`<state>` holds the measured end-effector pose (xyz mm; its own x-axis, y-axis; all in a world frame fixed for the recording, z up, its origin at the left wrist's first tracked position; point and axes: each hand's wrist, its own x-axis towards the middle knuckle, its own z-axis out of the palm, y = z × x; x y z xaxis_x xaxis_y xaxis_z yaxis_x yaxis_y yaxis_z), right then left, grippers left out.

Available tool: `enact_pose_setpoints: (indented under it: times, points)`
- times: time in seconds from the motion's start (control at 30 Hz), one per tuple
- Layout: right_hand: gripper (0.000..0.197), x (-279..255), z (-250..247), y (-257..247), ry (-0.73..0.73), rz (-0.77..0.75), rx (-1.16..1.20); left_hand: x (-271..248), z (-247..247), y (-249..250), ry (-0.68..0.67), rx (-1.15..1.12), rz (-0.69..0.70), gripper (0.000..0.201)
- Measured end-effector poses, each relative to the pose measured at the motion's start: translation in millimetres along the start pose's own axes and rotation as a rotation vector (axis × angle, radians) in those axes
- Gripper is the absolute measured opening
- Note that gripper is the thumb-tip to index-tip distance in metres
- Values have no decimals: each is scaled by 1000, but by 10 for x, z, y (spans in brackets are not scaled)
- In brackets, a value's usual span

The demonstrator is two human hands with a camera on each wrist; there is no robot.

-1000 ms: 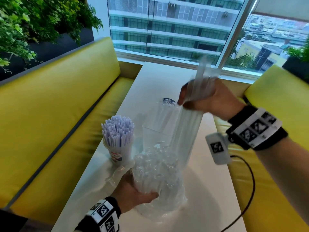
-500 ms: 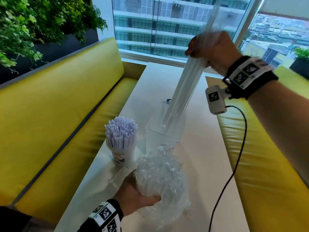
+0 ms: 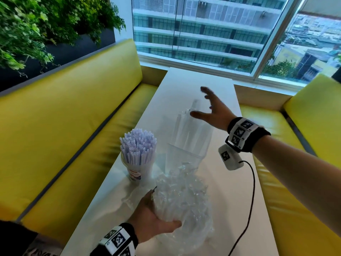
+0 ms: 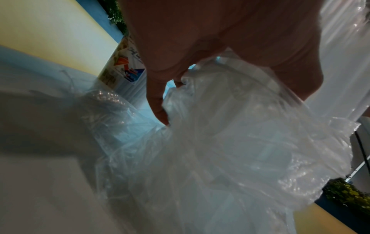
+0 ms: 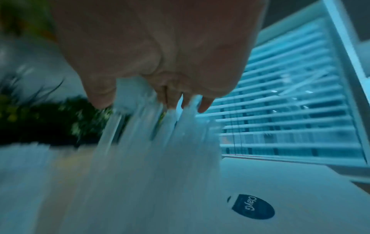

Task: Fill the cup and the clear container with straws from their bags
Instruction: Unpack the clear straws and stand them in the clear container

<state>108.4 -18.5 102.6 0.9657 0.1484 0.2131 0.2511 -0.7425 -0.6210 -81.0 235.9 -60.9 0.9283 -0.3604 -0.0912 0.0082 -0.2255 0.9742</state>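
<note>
The left hand (image 3: 153, 220) is nearest, curled round the left side of a crumpled clear bag (image 3: 184, 202) of straws that rests on the white table (image 3: 232, 209); in the left wrist view its fingers (image 4: 158, 101) press into the plastic. Just beyond this hand, to its left, stands the cup (image 3: 137, 169), packed with upright pale straws (image 3: 138, 145); its label shows colour blocks and script too small to read. Right of the cup, beyond the bag and touching its far folds, stands the clear container (image 3: 186, 156), with clear straws (image 3: 184, 126) rising from it and leaning away. The right hand (image 3: 214, 111) hovers over their tops, fingers spread and straight, holding nothing; whether its thumb touches a straw tip I cannot tell, and the right wrist view is blurred. Beyond that hand, a dark oval sticker (image 5: 253, 207) on the table reads "ClayG". The cup stands near the table's left edge; bare tabletop lies right of the container and on toward the window (image 3: 203, 34). Yellow benches (image 3: 64, 117) flank both long sides.
</note>
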Motion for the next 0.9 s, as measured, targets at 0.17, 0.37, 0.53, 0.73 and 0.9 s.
enact_pose_setpoints:
  times: [0.17,0.37,0.53,0.73,0.9]
  points:
    - [92,-237,222,130,-385,-67,-481,1,10,57,9,-5,20,77]
    - [111,-143,302,72,-160,-95,-284,-35,-6,130,14,-27,4,72]
    - [75,-47,378,-69,-129,-77,-288,-47,-4,171,2,-23,1,62]
    - [34,76,422,30,27,-29,-147,-34,-10,149,11,-14,15,64]
    - [61,97,314,-89,-235,-240,-277,-21,3,131,20,10,56,68]
